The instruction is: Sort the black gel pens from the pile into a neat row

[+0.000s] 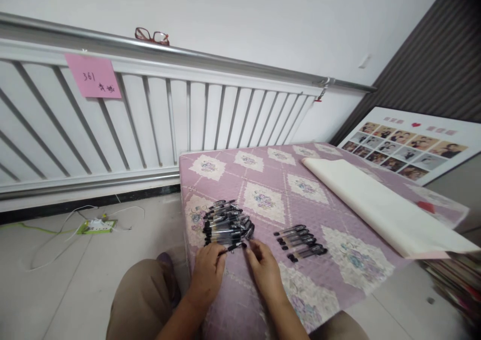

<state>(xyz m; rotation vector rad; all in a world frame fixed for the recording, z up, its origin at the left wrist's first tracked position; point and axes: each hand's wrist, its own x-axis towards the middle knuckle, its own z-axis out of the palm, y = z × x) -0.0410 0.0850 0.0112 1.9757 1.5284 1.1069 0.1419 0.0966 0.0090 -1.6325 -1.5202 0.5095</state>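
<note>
My left hand (208,270) is closed on a black pen (232,248) with a clear barrel, held low over the near edge of a pile. The pile of pens (225,225), several with black caps and clear barrels, lies on the purple patterned cloth. My right hand (266,267) is by the capped end of the held pen, thumb and forefinger apart; whether it touches the pen I cannot make out. To its right, a smaller row of pens (302,242) lies side by side on the cloth.
The cloth-covered bed or table (263,170) stands against a white radiator (218,114). A cream sheet (361,200) lies on its right part, near a photo board (409,139). Glasses (152,36) rest on the pipe. A power strip (96,226) with cables is on the floor.
</note>
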